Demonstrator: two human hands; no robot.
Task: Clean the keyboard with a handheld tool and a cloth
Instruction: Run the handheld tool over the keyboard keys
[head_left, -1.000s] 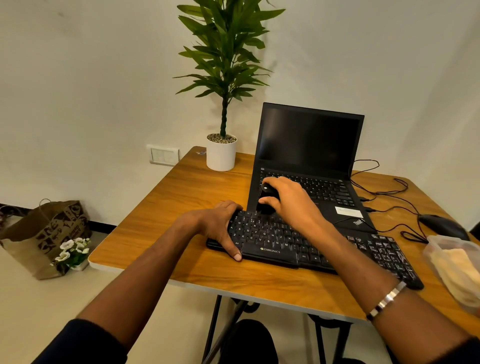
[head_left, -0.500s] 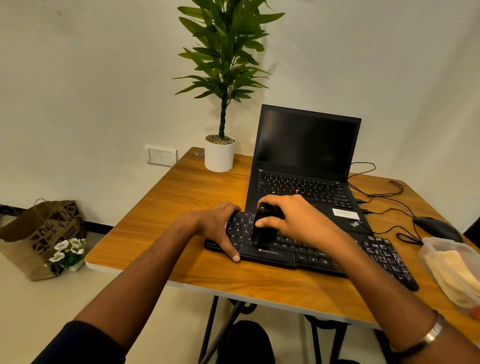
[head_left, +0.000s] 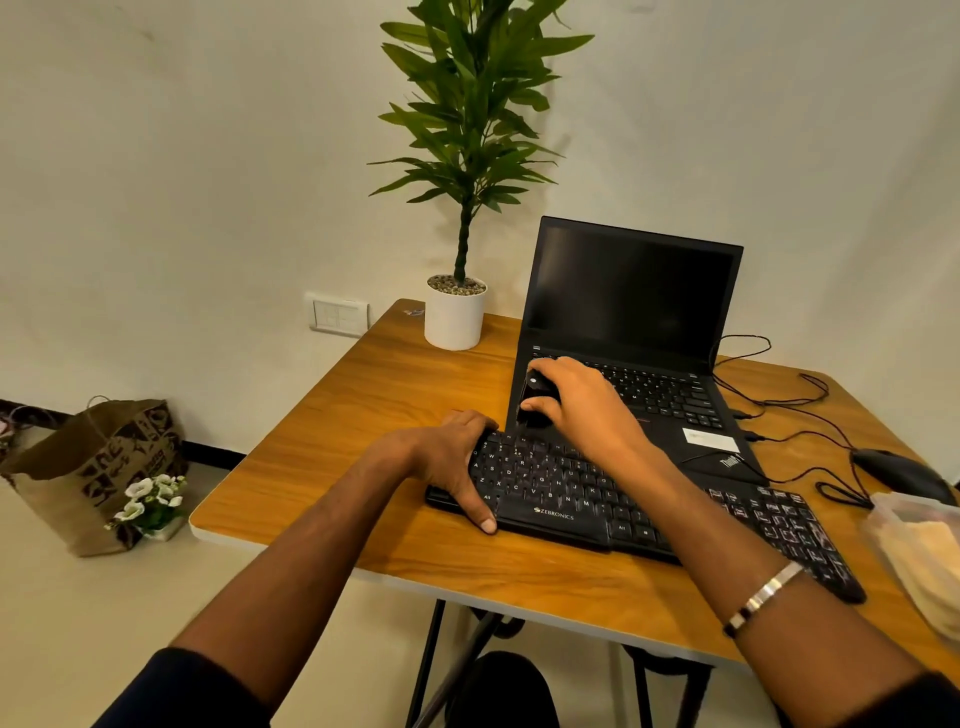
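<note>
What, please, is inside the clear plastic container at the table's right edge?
The clear plastic container holds pale yellowish folded material, probably a cloth. The frame edge cuts off its far side, so anything else inside is unseen.

Premises: a small office or home work corner. Evidence: a wooden desk (head_left: 363, 415) on folding legs against plain cream walls, carrying an open laptop (head_left: 634, 322), a separate keyboard (head_left: 566, 499) and a wired mouse (head_left: 898, 470). Potted plant (head_left: 462, 208) at 12 o'clock. Wall switch plate (head_left: 337, 314) and paper bag (head_left: 93, 467) on the floor at 9 o'clock.
</note>
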